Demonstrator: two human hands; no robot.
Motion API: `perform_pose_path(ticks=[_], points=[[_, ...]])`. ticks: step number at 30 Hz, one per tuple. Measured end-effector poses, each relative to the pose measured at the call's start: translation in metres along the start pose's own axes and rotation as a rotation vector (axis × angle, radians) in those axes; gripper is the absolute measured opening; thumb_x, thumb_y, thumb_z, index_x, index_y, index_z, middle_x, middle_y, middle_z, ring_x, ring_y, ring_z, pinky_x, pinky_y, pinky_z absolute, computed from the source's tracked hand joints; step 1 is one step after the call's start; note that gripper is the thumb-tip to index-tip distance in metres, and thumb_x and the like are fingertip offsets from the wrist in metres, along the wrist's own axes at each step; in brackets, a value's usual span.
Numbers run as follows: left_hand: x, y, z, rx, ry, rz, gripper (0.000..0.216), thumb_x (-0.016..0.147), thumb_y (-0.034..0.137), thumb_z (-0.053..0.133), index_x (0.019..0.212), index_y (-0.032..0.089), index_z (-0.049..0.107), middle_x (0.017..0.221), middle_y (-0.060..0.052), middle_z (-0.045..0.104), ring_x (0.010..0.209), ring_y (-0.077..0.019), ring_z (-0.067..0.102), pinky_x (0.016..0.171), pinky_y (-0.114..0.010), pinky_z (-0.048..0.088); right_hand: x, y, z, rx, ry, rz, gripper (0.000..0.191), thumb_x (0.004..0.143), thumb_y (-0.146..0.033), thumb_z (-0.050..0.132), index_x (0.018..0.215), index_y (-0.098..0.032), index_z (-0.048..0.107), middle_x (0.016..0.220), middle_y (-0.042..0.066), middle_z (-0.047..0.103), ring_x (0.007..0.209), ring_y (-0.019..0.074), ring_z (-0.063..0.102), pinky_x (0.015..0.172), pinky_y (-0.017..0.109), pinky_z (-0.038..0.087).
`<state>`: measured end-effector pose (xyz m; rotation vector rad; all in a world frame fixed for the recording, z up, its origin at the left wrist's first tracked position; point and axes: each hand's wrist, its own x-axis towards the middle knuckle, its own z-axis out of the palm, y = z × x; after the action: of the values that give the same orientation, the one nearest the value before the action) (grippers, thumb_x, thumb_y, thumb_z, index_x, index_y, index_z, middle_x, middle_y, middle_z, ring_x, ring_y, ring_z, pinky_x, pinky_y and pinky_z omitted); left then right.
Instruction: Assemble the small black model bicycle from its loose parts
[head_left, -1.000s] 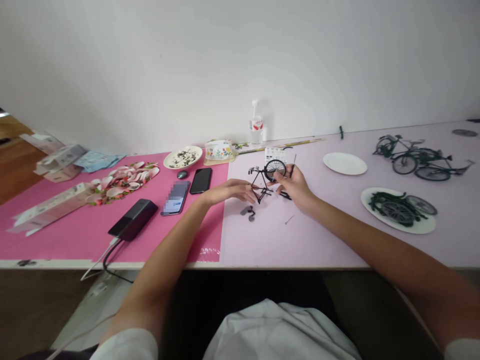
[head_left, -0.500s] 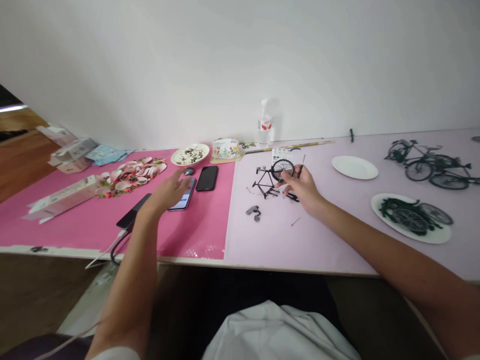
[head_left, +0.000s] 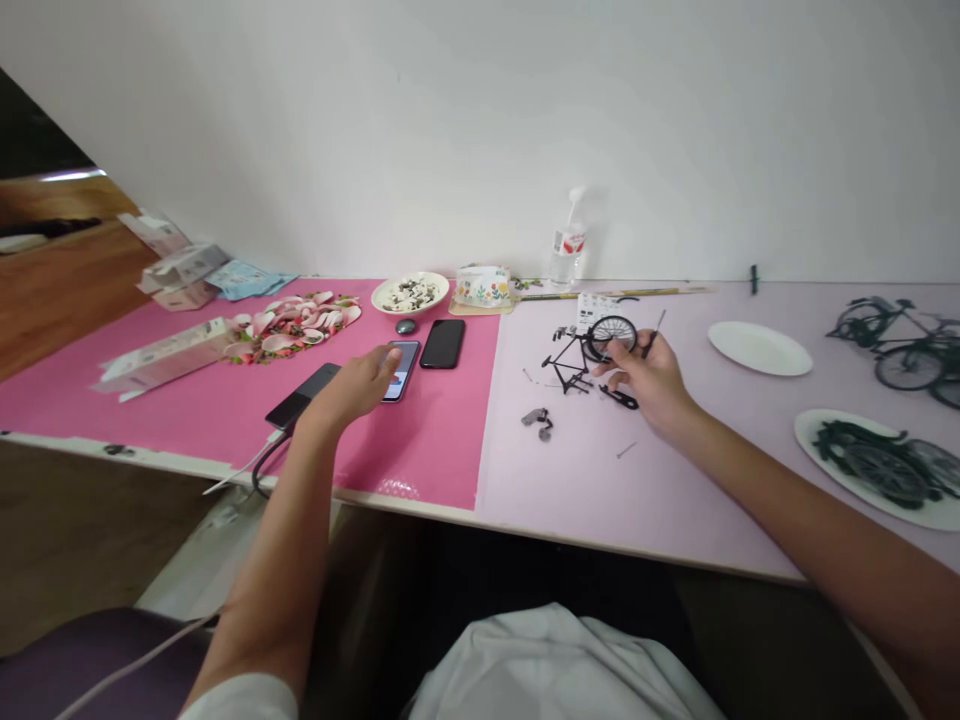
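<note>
My right hand (head_left: 651, 378) pinches a black miniature bicycle (head_left: 576, 355) near its spoked wheel, just above the lilac part of the table. A thin dark stick-like tool (head_left: 654, 332) also sticks up from between these fingers. On the pink side, my left hand (head_left: 358, 385) reaches over a phone with a lit screen (head_left: 403, 374). Its fingers are stretched out, one fingertip on or just over the glass; contact cannot be made out. Small grey bike parts (head_left: 537, 422) and a tiny pin (head_left: 627, 450) lie in front of the bicycle.
A dark phone (head_left: 443, 344) and a black power bank (head_left: 300, 396) with cables lie on the pink side. Behind stand a bowl (head_left: 442, 289), a tissue pack (head_left: 482, 287) and a pump bottle (head_left: 568, 252). Rightward are a white plate (head_left: 760, 350) and more miniature bicycles (head_left: 892, 325).
The view has turned left, so everything sits further right. My left hand now hovers lower over the phone's lit screen, whose picture has changed. My right hand keeps hold of the bicycle.
</note>
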<state>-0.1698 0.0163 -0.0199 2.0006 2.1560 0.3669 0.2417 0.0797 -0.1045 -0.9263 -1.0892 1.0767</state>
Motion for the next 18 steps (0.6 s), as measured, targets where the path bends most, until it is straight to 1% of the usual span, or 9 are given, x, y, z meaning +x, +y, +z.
perform_pose_path(ticks=[4, 8, 10, 12, 14, 15, 18], points=[[0.000, -0.002, 0.002, -0.025, 0.017, -0.003, 0.078, 0.106, 0.066, 0.014, 0.145, 0.018, 0.061, 0.119, -0.017, 0.078, 0.116, -0.0378, 0.072, 0.100, -0.049, 0.055, 0.000, 0.001, -0.001, 0.001, 0.001, 0.003, 0.078, 0.060, -0.059, 0.101, 0.091, -0.029, 0.035, 0.088, -0.006, 0.072, 0.061, 0.0170, 0.075, 0.037, 0.019, 0.049], [0.003, -0.010, 0.002, -0.118, 0.063, 0.019, 0.076, 0.107, 0.066, 0.012, 0.144, 0.019, 0.060, 0.112, -0.017, 0.080, 0.117, -0.0362, 0.072, 0.101, -0.048, 0.055, 0.000, 0.000, -0.002, 0.010, 0.017, 0.003, 0.078, 0.058, -0.056, 0.103, 0.091, -0.029, 0.037, 0.087, -0.004, 0.071, 0.060, 0.0174, 0.074, 0.037, 0.020, 0.049], [0.009, -0.018, 0.006, -0.147, 0.104, 0.040, 0.073, 0.108, 0.061, 0.013, 0.145, 0.017, 0.059, 0.117, -0.018, 0.079, 0.117, -0.0351, 0.072, 0.105, -0.049, 0.053, 0.000, 0.000, -0.002, 0.016, 0.026, 0.009, 0.078, 0.057, -0.054, 0.103, 0.089, -0.029, 0.037, 0.088, -0.002, 0.072, 0.059, 0.0177, 0.073, 0.038, 0.021, 0.049], [0.015, -0.027, 0.012, -0.165, 0.181, 0.101, 0.074, 0.109, 0.060, 0.014, 0.145, 0.013, 0.058, 0.122, -0.020, 0.077, 0.122, -0.0349, 0.069, 0.109, -0.050, 0.051, 0.000, 0.000, -0.001, 0.022, 0.043, 0.012, 0.077, 0.056, -0.053, 0.104, 0.087, -0.029, 0.038, 0.088, -0.002, 0.072, 0.057, 0.0179, 0.071, 0.036, 0.022, 0.049], [0.022, -0.036, 0.019, -0.211, 0.258, 0.178, 0.075, 0.109, 0.060, 0.014, 0.144, 0.011, 0.059, 0.130, -0.022, 0.073, 0.129, -0.0333, 0.066, 0.114, -0.048, 0.048, 0.000, -0.001, -0.001, 0.028, 0.068, 0.013, 0.078, 0.053, -0.051, 0.105, 0.086, -0.029, 0.037, 0.085, -0.003, 0.071, 0.055, 0.0183, 0.069, 0.035, 0.023, 0.048], [0.025, -0.040, 0.023, -0.242, 0.281, 0.187, 0.076, 0.109, 0.060, 0.013, 0.142, 0.011, 0.060, 0.133, -0.022, 0.072, 0.130, -0.0322, 0.066, 0.116, -0.047, 0.047, 0.000, -0.001, 0.000, 0.031, 0.083, 0.014, 0.080, 0.051, -0.050, 0.106, 0.087, -0.029, 0.038, 0.084, -0.003, 0.070, 0.054, 0.0184, 0.069, 0.034, 0.023, 0.048], [0.030, -0.047, 0.031, -0.315, 0.298, 0.191, 0.082, 0.108, 0.064, 0.007, 0.141, 0.012, 0.061, 0.138, -0.020, 0.071, 0.134, -0.0298, 0.063, 0.120, -0.046, 0.044, 0.000, -0.003, 0.001, 0.027, 0.114, 0.030, 0.086, 0.042, -0.050, 0.108, 0.088, -0.028, 0.039, 0.082, -0.003, 0.070, 0.052, 0.0175, 0.070, 0.037, 0.022, 0.050]])
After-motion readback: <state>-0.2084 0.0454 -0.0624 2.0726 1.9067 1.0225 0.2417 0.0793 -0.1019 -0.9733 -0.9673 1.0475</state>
